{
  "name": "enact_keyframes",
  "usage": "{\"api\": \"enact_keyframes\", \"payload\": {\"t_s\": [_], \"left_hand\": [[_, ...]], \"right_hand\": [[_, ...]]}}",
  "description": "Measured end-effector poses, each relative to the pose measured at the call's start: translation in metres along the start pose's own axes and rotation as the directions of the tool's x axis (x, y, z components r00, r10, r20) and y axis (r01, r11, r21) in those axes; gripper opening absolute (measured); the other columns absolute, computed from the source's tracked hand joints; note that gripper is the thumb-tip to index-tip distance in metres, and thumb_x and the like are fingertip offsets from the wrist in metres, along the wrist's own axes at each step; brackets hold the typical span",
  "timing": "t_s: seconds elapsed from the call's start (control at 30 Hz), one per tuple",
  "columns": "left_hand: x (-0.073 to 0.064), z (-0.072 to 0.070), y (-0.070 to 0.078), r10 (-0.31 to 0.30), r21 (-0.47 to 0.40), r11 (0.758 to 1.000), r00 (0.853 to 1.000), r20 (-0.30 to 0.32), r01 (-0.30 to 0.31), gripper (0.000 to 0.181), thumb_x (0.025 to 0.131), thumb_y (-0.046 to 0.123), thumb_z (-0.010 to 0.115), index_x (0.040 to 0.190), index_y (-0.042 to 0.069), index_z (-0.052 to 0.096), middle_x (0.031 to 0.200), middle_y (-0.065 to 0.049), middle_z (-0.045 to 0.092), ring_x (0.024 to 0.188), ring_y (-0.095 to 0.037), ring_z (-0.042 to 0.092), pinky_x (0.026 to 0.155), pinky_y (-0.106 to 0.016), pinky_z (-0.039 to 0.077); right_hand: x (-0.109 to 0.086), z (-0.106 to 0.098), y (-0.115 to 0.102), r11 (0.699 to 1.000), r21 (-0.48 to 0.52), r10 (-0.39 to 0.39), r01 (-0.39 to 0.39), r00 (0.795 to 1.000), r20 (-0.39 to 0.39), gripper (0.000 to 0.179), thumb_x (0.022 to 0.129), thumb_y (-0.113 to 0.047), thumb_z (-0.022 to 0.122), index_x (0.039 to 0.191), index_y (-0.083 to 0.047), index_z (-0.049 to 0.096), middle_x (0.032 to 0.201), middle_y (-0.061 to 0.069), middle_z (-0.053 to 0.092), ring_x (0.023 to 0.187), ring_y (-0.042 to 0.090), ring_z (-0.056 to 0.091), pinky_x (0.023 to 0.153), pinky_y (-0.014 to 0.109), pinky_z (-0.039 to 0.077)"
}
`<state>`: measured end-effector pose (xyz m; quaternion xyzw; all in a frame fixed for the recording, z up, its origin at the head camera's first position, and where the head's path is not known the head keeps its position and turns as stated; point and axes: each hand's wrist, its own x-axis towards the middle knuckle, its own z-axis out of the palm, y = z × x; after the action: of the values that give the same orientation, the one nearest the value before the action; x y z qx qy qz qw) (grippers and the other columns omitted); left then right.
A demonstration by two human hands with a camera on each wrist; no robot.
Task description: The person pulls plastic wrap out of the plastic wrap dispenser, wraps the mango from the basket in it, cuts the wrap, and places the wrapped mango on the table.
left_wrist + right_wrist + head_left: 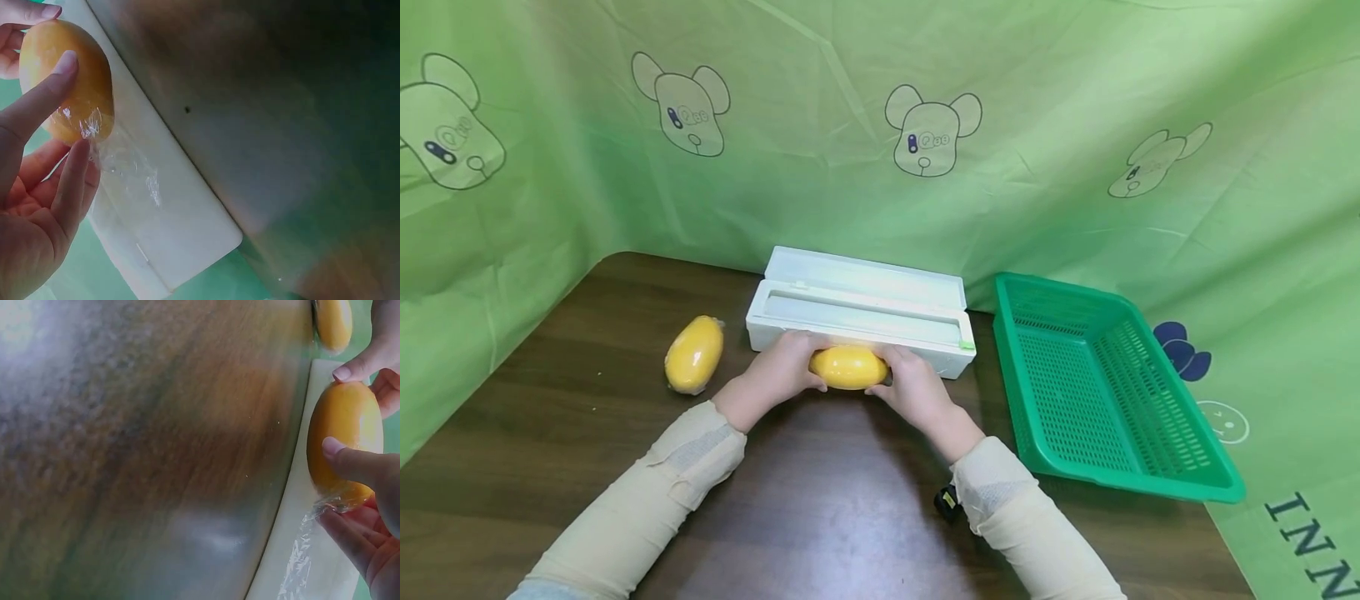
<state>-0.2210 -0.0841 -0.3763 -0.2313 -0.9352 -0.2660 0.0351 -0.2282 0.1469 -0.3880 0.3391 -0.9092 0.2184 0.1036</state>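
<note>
A smooth yellow mango [848, 367] is held between both hands at the front side of a long white cling film box [868, 312], whose lid stands open at the back. My left hand [780, 369] grips its left end, thumb across the near side. The other end is gripped by my right hand [917, 390]. Clear film clings to the mango [87, 75] in the left wrist view, crumpled at its end with a loose tail. In the right wrist view a film strip [297, 556] trails from the fruit over the white box.
On the left of the brown table [835, 517] lies a second film-wrapped mango [695, 356]. A green perforated basket [1026, 400] stands at the right. Near the right sleeve is a small black object [947, 503]. Green printed cloth [820, 192] hangs behind.
</note>
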Motion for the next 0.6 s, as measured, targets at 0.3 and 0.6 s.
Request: {"api": "enact_keyframes", "payload": {"t_s": [0.3, 0.6], "left_hand": [[0.0063, -0.0051, 0.0015, -0.029, -0.006, 1.000, 0.997, 0.078, 0.030, 0.040, 0.069, 0.005, 0.094, 0.105, 0.003, 0.075, 0.094, -0.003, 0.071, 0.086, -0.020, 0.059, 0.079, -0.038, 0.049], [0.0061, -0.0030, 0.0030, -0.018, 0.049, 0.999, 0.995, 0.097, 0.014, 0.037, 0.070, 0.009, 0.094, 0.099, 0.004, 0.072, 0.089, -0.002, 0.067, 0.085, -0.020, 0.058, 0.079, -0.039, 0.049]], "right_hand": [[0.0043, -0.0015, 0.0014, 0.998, 0.028, 0.050, -0.052, 0.997, 0.061, 0.052, 0.076, -0.013, 0.092, 0.119, 0.002, 0.068, 0.110, 0.013, 0.070, 0.092, 0.024, 0.066, 0.079, 0.039, 0.055], [0.0036, 0.0019, 0.0044, 0.997, 0.032, 0.069, -0.071, 0.994, 0.083, 0.049, 0.076, -0.014, 0.092, 0.117, 0.000, 0.069, 0.108, 0.012, 0.070, 0.089, 0.023, 0.064, 0.078, 0.039, 0.055]]}}
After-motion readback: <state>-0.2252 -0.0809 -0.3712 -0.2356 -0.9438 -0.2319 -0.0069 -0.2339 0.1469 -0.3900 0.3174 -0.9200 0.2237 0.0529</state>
